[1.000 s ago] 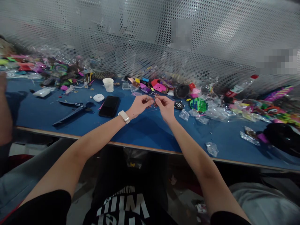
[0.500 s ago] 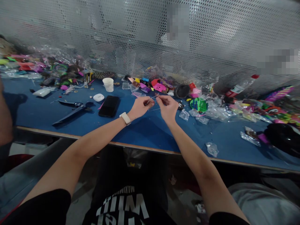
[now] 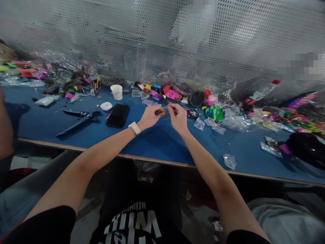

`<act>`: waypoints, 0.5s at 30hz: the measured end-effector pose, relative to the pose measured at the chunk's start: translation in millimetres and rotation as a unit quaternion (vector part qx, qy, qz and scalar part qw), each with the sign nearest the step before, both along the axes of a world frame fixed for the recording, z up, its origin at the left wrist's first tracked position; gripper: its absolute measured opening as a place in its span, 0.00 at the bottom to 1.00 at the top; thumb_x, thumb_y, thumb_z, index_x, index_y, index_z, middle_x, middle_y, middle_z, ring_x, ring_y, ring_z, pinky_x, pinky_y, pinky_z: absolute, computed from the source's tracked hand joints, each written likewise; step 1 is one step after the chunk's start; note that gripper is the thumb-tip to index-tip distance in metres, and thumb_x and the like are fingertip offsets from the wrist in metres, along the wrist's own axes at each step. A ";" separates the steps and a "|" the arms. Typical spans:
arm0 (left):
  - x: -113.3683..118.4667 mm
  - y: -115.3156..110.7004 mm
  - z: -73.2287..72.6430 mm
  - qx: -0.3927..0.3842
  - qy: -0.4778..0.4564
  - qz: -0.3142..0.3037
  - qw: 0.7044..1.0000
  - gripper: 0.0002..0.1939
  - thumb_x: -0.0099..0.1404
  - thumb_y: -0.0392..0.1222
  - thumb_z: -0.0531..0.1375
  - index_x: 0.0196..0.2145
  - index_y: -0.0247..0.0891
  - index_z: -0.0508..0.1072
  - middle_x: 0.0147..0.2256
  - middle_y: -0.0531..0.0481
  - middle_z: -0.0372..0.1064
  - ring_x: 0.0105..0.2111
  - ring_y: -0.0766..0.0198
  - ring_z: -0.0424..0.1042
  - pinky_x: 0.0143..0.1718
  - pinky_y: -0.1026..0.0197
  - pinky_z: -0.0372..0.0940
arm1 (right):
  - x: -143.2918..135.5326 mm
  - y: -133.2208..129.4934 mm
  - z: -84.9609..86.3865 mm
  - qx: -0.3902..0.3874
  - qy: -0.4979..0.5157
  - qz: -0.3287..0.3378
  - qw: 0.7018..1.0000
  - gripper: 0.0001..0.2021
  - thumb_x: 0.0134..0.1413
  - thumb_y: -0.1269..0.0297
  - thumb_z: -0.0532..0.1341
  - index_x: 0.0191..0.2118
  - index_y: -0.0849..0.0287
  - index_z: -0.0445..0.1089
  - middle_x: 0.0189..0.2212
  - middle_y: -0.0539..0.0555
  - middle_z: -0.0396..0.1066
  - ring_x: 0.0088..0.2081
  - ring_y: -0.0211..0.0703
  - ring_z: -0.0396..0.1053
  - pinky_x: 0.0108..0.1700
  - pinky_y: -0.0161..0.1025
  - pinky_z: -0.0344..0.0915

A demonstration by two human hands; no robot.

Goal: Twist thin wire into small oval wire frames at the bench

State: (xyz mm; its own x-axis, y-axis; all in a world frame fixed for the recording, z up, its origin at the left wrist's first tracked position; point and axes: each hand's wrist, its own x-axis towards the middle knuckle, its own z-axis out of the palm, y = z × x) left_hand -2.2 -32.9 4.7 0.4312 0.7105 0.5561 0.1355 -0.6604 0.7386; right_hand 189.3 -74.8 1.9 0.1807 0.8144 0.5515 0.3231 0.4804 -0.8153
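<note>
My left hand (image 3: 151,116) is closed in a pinch above the blue table (image 3: 149,144), with thin pale strands (image 3: 164,108) at its fingertips. Close beside it, my right hand (image 3: 178,117) pinches the same strands, thumb against fingers. Whether the strands are thread or thin wire I cannot tell. Something small and dark between the left fingers is mostly hidden. A black phone (image 3: 117,115) lies left of my left hand. Right of my right hand is a black patterned piece (image 3: 193,114).
Scissors (image 3: 80,120), a white case (image 3: 106,106) and a paper cup (image 3: 116,92) are on the left. Colourful pieces and plastic bags (image 3: 236,120) line the perforated metal screen (image 3: 152,44). A bottle (image 3: 261,95) leans at right, near a black rounded object (image 3: 308,149). Another person's arm (image 3: 5,125) shows at far left.
My right hand has moved left, closer to my left hand, uncovering more of the black patterned piece. My left hand has barely moved.
</note>
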 end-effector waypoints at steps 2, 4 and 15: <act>0.2 0.0 0.5 -0.001 0.003 -0.001 1.000 0.06 0.71 0.39 0.67 0.34 0.40 0.83 0.33 0.48 0.83 0.33 0.59 0.74 0.39 0.57 0.64 | -0.7 -0.3 0.0 0.002 -0.007 0.006 1.000 0.19 0.69 0.37 0.72 0.45 0.47 0.82 0.46 0.56 0.84 0.48 0.55 0.80 0.58 0.55 0.80; 0.3 -0.2 1.2 0.000 0.004 0.001 1.000 0.07 0.71 0.39 0.67 0.34 0.40 0.83 0.33 0.48 0.82 0.32 0.60 0.73 0.39 0.58 0.64 | -0.8 0.0 -0.5 -0.001 -0.012 0.014 1.000 0.21 0.70 0.35 0.71 0.45 0.48 0.81 0.46 0.56 0.83 0.47 0.54 0.79 0.56 0.54 0.79; 1.8 3.4 -2.6 -0.035 -0.018 -0.026 0.999 0.07 0.71 0.41 0.69 0.35 0.40 0.85 0.31 0.48 0.81 0.30 0.61 0.70 0.37 0.57 0.64 | 2.5 8.4 -3.0 -0.039 0.014 0.098 0.994 0.28 0.67 0.24 0.68 0.41 0.47 0.75 0.54 0.57 0.82 0.62 0.59 0.74 0.69 0.58 0.72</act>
State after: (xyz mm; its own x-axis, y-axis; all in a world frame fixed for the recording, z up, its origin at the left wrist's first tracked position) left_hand -0.4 -29.5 2.1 0.4497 0.7252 0.5214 0.0743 -0.6121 0.7873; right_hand 191.8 -66.4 -1.1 0.0282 0.8759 0.4816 0.2057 0.4664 -0.8603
